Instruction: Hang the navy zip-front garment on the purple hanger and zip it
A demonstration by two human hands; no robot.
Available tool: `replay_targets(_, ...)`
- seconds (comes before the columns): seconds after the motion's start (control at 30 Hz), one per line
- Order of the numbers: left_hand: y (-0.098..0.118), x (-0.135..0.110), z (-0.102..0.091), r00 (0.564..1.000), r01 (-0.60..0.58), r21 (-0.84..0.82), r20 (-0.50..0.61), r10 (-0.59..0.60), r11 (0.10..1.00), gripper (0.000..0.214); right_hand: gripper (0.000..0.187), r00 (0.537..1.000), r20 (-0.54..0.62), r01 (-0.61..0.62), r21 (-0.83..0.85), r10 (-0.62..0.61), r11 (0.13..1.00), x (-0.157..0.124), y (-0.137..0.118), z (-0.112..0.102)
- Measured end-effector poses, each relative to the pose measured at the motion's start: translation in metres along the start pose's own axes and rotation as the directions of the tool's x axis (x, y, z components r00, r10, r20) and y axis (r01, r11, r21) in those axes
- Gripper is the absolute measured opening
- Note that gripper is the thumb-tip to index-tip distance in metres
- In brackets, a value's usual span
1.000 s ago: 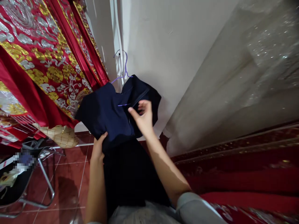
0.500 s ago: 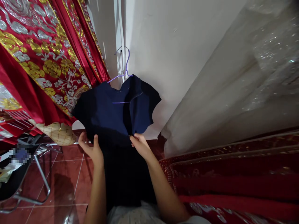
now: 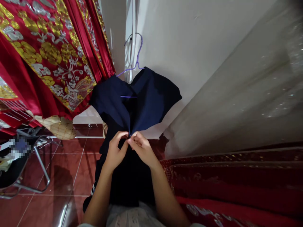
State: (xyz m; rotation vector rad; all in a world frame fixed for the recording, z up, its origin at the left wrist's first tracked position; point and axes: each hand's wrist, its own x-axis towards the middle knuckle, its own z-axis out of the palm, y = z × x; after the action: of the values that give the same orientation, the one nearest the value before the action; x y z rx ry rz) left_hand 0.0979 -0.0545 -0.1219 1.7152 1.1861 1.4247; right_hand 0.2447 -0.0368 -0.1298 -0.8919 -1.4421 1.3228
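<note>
A dark navy short-sleeved garment hangs from a purple wire hanger, its front opening parted in a V at the neck. At the bottom of that V, my left hand pinches the left edge of the cloth. My right hand is closed on the other edge, its fingertips almost touching those of the left. A tiny shiny spot shows between the fingertips; whether it is a fastener I cannot tell. Below my hands the cloth falls away almost black, its folds hard to make out.
Red cloth with gold and silver embroidery hangs at the left. Beneath it stands a metal-legged folding chair with items on it. A pale sheer glittery fabric and dark red cloth fill the right. The floor is red tile.
My left hand has moved right from the garment's side to the front opening and closed on its edge. My right hand stays at the opening. The two edges are now drawn together.
</note>
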Motion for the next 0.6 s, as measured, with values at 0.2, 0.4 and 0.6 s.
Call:
replay_targets(0.2, -0.002, -0.001, 0.004, 0.996, 0.050, -0.051, -0.074, -0.053, 0.997, 0.019, 0.024, 0.995, -0.098, 0.035, 0.056, -0.029, 0.998, -0.001, 0.012, 0.004)
replay_targets(0.4, 0.000, -0.002, 0.002, 0.985, 0.089, -0.056, -0.142, -0.096, 0.994, 0.023, 0.020, 0.980, -0.146, 0.124, -0.076, -0.135, 0.989, 0.000, 0.012, 0.007)
replay_targets(0.6, 0.006, -0.006, 0.007, 0.983, 0.071, -0.040, -0.164, -0.077, 0.997, 0.027, 0.022, 0.945, -0.242, 0.204, -0.085, -0.219, 0.975, -0.001, 0.019, 0.016)
